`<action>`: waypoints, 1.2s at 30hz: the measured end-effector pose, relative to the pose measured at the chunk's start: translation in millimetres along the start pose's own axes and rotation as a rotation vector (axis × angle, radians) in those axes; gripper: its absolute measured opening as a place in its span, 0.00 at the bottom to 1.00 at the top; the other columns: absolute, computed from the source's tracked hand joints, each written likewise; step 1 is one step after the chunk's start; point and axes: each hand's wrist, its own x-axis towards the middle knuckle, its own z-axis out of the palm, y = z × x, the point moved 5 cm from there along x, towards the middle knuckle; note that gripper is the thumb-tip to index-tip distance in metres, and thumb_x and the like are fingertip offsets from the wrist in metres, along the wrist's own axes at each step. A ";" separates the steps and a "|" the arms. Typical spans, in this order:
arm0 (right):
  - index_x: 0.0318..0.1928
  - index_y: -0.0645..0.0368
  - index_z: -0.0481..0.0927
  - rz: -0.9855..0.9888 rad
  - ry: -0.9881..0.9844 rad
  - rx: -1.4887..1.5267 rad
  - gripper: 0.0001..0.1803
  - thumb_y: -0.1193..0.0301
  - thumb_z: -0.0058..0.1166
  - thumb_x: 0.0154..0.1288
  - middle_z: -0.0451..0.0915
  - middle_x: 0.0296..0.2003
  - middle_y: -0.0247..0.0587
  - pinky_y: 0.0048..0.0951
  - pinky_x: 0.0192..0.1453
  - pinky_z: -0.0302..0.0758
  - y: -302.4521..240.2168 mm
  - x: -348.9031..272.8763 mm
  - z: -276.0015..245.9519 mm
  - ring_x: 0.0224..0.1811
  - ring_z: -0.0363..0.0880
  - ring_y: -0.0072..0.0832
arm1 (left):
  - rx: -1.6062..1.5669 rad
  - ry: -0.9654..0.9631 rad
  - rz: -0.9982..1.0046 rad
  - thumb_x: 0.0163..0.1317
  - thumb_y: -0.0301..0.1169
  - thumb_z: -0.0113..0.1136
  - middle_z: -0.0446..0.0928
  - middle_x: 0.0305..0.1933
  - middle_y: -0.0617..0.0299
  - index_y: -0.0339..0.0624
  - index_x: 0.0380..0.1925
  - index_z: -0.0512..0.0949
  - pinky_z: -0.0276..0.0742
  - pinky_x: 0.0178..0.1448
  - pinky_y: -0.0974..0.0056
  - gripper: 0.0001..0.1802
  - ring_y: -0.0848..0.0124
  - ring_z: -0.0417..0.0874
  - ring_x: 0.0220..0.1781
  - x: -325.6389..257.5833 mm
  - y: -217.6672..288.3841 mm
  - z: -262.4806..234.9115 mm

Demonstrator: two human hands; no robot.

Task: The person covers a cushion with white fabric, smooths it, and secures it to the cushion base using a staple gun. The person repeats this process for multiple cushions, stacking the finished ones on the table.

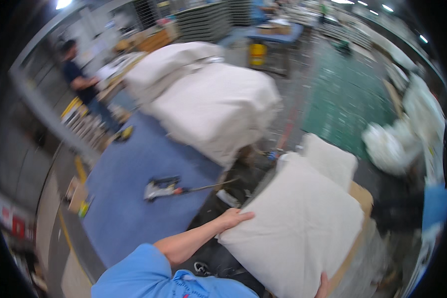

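A squarish cushion (pixel 295 218) covered in cream fabric lies in front of me, to the right of the blue table. My left hand (pixel 233 218) grips its left edge, thumb on top and the other fingers hidden beneath. At the near right edge, my right hand (pixel 323 287) shows only in part, its fingers up against the cushion's side. Behind this cushion sits another cream piece (pixel 331 161), partly covered. A tan board edge (pixel 361 198) shows under them. On the blue table lies a pneumatic staple gun (pixel 160 188), with its hose trailing right.
Large cream upholstered pieces (pixel 216 99) stand on the far part of the blue table (pixel 119 198). A person (pixel 82 82) stands at the far left. Crumpled plastic wrapping (pixel 392 146) is at right, beside a green floor area (pixel 350 99). A yellow container (pixel 257 53) stands farther back.
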 end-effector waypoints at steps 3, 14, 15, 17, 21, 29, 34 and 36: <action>0.69 0.72 0.73 -0.084 -0.035 -0.054 0.38 0.61 0.62 0.63 0.83 0.58 0.53 0.40 0.65 0.78 7.0 -36.1 42.4 0.58 0.84 0.40 | -0.071 0.088 0.118 0.66 0.56 0.72 0.85 0.58 0.55 0.36 0.64 0.81 0.80 0.63 0.60 0.38 0.67 0.85 0.57 -84.7 -15.8 -58.7; 0.66 0.71 0.76 -0.430 -0.727 -0.246 0.39 0.65 0.65 0.54 0.84 0.55 0.49 0.37 0.65 0.77 73.8 -122.9 354.3 0.57 0.83 0.38 | -0.713 0.804 0.330 0.71 0.37 0.69 0.85 0.58 0.57 0.36 0.65 0.78 0.82 0.63 0.59 0.27 0.68 0.86 0.57 -400.5 -257.7 -264.1; 0.65 0.71 0.77 -0.354 -0.871 -0.327 0.38 0.65 0.66 0.55 0.85 0.55 0.47 0.36 0.64 0.77 91.3 -139.6 393.0 0.56 0.83 0.36 | -0.769 0.894 0.360 0.72 0.37 0.69 0.85 0.57 0.56 0.35 0.65 0.78 0.82 0.63 0.59 0.26 0.67 0.86 0.56 -430.6 -294.7 -270.0; 0.63 0.71 0.78 -0.242 -1.107 -0.422 0.35 0.66 0.67 0.57 0.85 0.54 0.44 0.34 0.62 0.78 125.0 -179.0 465.9 0.54 0.83 0.33 | -0.856 1.046 0.381 0.72 0.37 0.68 0.86 0.57 0.54 0.32 0.64 0.78 0.83 0.62 0.59 0.26 0.66 0.87 0.55 -480.0 -356.7 -273.6; 0.62 0.69 0.80 -0.176 -1.341 -0.612 0.32 0.62 0.71 0.62 0.86 0.53 0.43 0.34 0.62 0.78 196.9 -235.4 569.4 0.54 0.84 0.31 | -1.003 1.227 0.365 0.73 0.40 0.67 0.86 0.58 0.50 0.29 0.62 0.78 0.84 0.61 0.58 0.27 0.62 0.89 0.55 -533.9 -430.3 -261.5; 0.58 0.62 0.85 -0.524 -1.232 -1.213 0.28 0.49 0.57 0.76 0.88 0.50 0.45 0.36 0.60 0.78 286.0 -220.8 654.1 0.53 0.85 0.31 | -1.197 1.318 -0.094 0.69 0.52 0.70 0.83 0.62 0.44 0.24 0.66 0.73 0.82 0.66 0.50 0.41 0.54 0.86 0.60 -494.8 -510.1 -235.9; 0.53 0.62 0.88 -0.240 -1.065 -1.105 0.26 0.50 0.52 0.80 0.88 0.41 0.39 0.36 0.52 0.78 270.0 -178.7 617.7 0.43 0.83 0.29 | -1.287 1.205 -0.011 0.69 0.54 0.70 0.81 0.65 0.42 0.23 0.67 0.72 0.81 0.67 0.48 0.44 0.52 0.85 0.63 -482.0 -508.8 -236.2; 0.54 0.62 0.87 -0.198 -1.109 -1.218 0.25 0.51 0.53 0.80 0.88 0.39 0.37 0.34 0.52 0.78 282.3 -192.1 609.2 0.43 0.82 0.27 | -1.297 1.207 0.007 0.69 0.54 0.70 0.81 0.66 0.42 0.23 0.68 0.71 0.81 0.68 0.47 0.45 0.52 0.85 0.63 -488.3 -507.0 -233.9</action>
